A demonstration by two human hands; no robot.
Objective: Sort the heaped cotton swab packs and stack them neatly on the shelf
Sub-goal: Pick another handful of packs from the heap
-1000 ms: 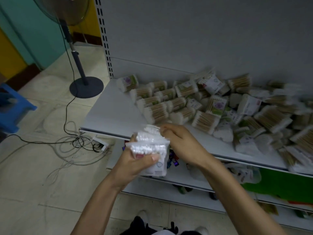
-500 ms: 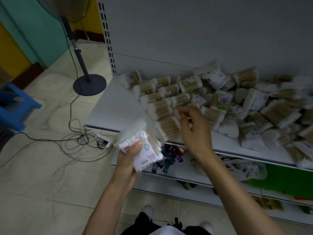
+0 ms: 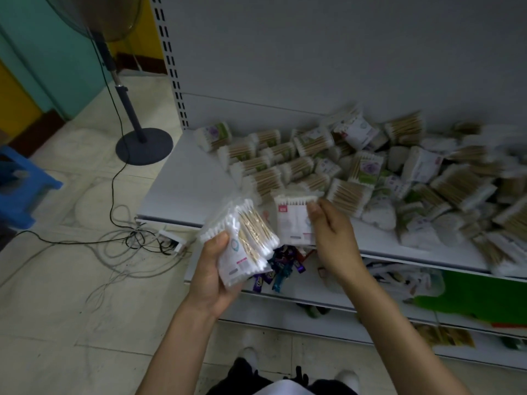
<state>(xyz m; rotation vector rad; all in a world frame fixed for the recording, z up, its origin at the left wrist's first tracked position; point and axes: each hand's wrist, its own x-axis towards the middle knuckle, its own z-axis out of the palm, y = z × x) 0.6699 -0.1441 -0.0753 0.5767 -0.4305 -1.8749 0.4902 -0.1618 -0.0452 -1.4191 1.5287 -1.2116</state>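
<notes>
A heap of cotton swab packs [image 3: 370, 172] covers the middle and right of the grey shelf [image 3: 182, 192]; the shelf's left end is bare. In front of the shelf edge my left hand [image 3: 212, 277] grips a small stack of swab packs [image 3: 242, 240], thumb on top. Just to its right, my right hand [image 3: 332, 232] pinches one flat white swab pack [image 3: 293, 220] by its upper right corner, and the pack hangs upright just above the shelf's front edge. The two hands' packs are a little apart.
A standing fan [image 3: 142, 141] is on the floor left of the shelf, with cables and a power strip [image 3: 171, 240] below the shelf corner. A blue stool [image 3: 20, 183] sits far left. Lower shelves [image 3: 399, 309] hold other goods.
My right hand reached into the heap and came back holding a white pack, now beside the left hand's stack. The left hand stayed in front of the shelf with its packs.
</notes>
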